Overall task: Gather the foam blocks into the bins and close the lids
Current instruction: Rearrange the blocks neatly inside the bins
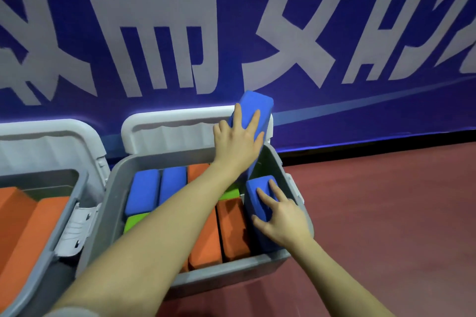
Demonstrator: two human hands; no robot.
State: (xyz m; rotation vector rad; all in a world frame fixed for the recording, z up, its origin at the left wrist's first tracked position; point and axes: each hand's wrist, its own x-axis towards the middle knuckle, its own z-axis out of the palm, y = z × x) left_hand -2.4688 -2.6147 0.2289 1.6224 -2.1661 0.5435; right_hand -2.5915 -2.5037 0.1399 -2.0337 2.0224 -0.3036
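A grey bin (257, 266) stands open on the floor with its white lid (170, 126) tipped back against the wall. Inside lie blue blocks (144, 190), orange blocks (231, 229) and green blocks (135, 221). My left hand (237, 144) lies flat with spread fingers against a tall blue block (257, 103) that leans upright at the bin's back right corner. My right hand (280, 216) rests with spread fingers on a second blue block (257, 184) standing on end along the right wall.
A second grey bin (51, 229) at the left holds orange blocks (28, 226), its white lid (46, 141) open. White latches (77, 229) sit between the bins. A blue banner wall (334, 33) rises behind. Red floor (386, 213) spreads to the right.
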